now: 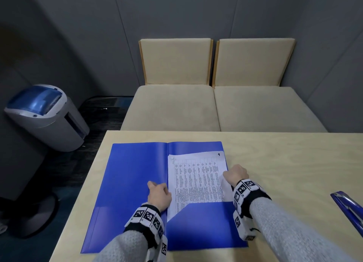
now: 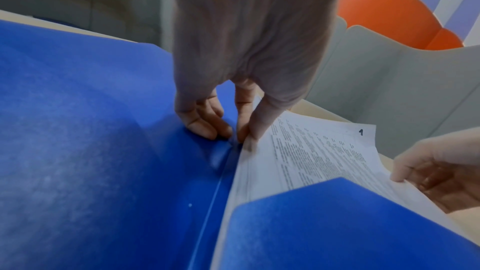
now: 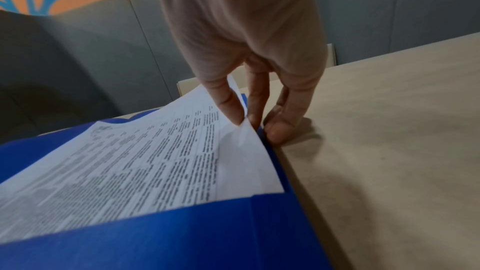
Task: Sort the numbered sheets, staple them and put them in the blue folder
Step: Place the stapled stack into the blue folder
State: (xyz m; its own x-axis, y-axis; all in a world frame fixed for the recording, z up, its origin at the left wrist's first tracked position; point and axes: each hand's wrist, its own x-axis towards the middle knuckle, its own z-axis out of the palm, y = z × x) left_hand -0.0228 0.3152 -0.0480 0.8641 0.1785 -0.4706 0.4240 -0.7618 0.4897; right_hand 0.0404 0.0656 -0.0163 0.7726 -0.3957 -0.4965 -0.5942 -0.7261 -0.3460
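We see the blue folder (image 1: 135,183) lying open on the table (image 1: 284,163), with the numbered sheets (image 1: 196,179) tucked into its right-hand pocket (image 1: 206,222), the page marked 1 on top. Our left hand (image 1: 158,196) pinches the sheets' left edge by the fold, fingers (image 2: 255,122) curled. Our right hand (image 1: 235,174) seems to pinch the right edge; the blurred wrist view shows a fingertip on the curling paper. A blue stapler (image 1: 348,206), cut off at the frame's edge, lies well apart.
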